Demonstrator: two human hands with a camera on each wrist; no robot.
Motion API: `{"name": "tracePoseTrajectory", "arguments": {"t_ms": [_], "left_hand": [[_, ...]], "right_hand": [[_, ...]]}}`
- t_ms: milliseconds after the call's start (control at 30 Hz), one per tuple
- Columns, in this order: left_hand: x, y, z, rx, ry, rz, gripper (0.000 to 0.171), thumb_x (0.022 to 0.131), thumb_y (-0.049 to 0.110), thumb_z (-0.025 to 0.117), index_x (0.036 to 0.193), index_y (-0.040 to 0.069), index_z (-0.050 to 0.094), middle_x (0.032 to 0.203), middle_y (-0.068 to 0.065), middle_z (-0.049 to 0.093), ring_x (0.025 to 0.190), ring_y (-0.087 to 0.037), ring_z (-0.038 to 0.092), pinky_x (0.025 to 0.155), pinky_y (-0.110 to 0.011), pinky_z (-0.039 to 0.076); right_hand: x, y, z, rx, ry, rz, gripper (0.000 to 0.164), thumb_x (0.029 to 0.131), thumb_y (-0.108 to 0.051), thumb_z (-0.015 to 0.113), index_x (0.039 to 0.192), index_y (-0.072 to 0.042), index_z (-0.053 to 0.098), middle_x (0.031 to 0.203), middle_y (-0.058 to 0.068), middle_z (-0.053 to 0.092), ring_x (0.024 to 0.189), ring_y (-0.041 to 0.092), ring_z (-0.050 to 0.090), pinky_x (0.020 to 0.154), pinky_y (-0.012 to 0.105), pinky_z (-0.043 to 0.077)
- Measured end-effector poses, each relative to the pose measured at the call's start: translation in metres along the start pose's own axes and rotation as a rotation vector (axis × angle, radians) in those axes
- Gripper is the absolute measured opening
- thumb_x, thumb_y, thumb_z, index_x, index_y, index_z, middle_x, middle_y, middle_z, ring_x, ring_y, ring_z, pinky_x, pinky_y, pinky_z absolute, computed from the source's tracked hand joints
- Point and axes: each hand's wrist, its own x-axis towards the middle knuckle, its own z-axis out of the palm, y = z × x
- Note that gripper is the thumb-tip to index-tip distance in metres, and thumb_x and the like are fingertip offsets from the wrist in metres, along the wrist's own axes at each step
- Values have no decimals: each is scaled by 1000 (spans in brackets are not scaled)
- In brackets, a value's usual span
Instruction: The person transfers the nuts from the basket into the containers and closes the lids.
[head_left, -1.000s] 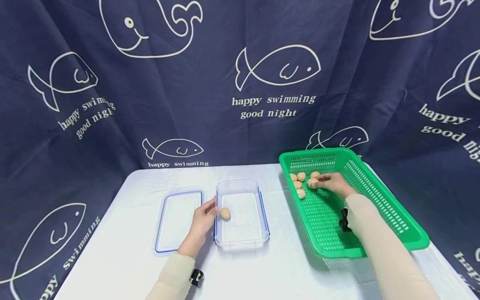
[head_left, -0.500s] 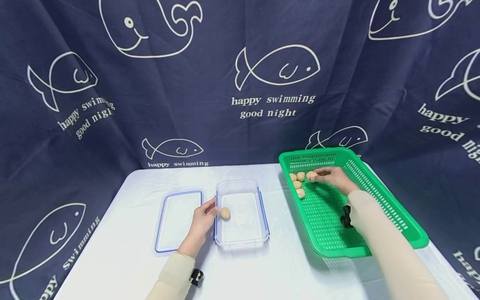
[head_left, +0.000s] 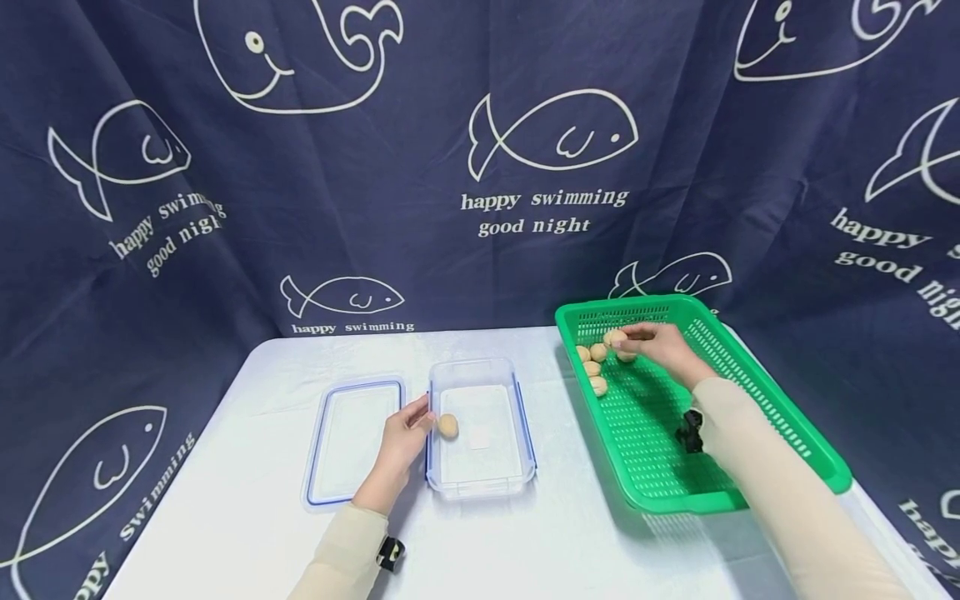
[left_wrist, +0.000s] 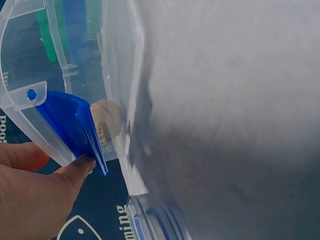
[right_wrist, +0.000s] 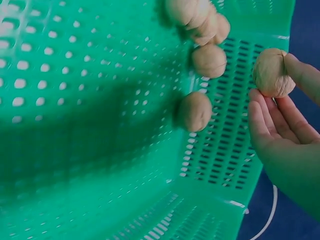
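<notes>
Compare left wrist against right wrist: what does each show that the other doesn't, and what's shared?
Only left wrist: the left hand touching a blue latch on the clear container, the container's walnut inside, and part of the lid.

Only right wrist: the right hand pinching a held walnut, plus loose walnuts.

Both: the green basket, just glimpsed through the container in the left wrist view, and the dark blue cloth.

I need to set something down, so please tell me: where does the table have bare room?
Bare table shows between the clear box and the green basket, left of the lid, and in front of the box. Crowded: the basket's far left corner, with walnuts and the right hand, and between lid and box, where the left hand is.
</notes>
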Motion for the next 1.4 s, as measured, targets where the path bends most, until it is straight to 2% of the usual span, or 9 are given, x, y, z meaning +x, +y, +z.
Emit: {"name": "tracePoseTrajectory", "arguments": {"t_ms": [467,600,733,1067,1267,1400], "left_hand": [[-2,-2,1,-9,-4,-5,42,97,3,52,136,-9,45,135,-29,50,126,-39,49,108,-45,40],[-2,-2,1,-12,-10,-9,42,97,3,52,137,-9,45,135,-29,50,126,-39,48,108,-45,40],[-3,-3,1,-18,-10,-12,42,97,3,51,137,-9,45,135,-28,50,126,-38,48,107,-45,41],[-2,-3,1,-19,-10,-14,41,97,2,51,137,-9,45,136,-29,50,127,-39,48,106,-43,42],[1,-1,1,-22,-3,-13,41,97,2,51,136,-8,46,136,-27,50,127,-38,48,106,-42,42],[1,-2,1,-20,0,-7,41,96,2,51,136,-8,47,135,-28,50,127,-38,48,106,-43,42]], "right_hand": [[-13,-42,8,100,57,-6,59,91,-33,67,137,-1,49,137,23,50,125,36,46,108,51,36],[-20,-58,10,100,87,-15,61,90,-37,68,137,-3,51,136,20,52,124,33,48,108,47,38],[-28,-74,14,134,95,-44,62,89,-38,68,138,-5,51,137,19,52,125,30,47,108,42,38],[-43,-107,29,224,86,-105,59,90,-36,68,139,-7,50,139,14,52,127,27,47,108,42,39],[-50,-123,41,272,117,-136,58,89,-33,69,138,-7,52,135,14,55,121,21,51,106,39,42],[-53,-132,52,317,124,-147,54,89,-30,70,135,-6,55,128,12,59,111,13,56,99,30,46]]}}
